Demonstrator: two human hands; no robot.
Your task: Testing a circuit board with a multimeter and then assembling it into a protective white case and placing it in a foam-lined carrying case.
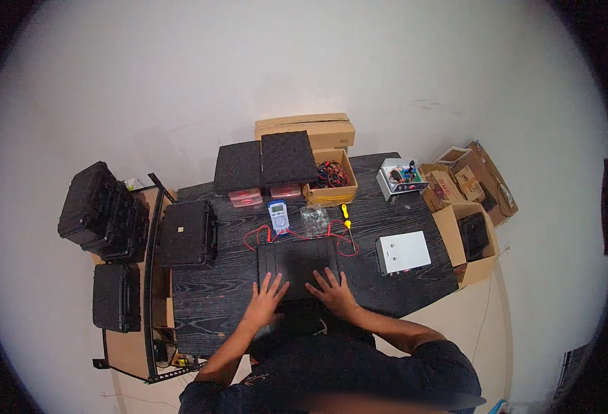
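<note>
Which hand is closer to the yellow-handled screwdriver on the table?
Right. The right hand lies flat on the black case, just below the yellow-handled screwdriver; the left hand rests on the case's other side, farther away.

Both hands (pixel 300 295) flat on black case (pixel 297 261), dark table (pixel 207 303)

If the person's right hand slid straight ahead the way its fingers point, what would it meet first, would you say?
The right hand lies flat on the flat black case, fingers pointing away. Past the case's far edge, the red test lead wires probably come first, then the yellow-handled screwdriver.
</note>
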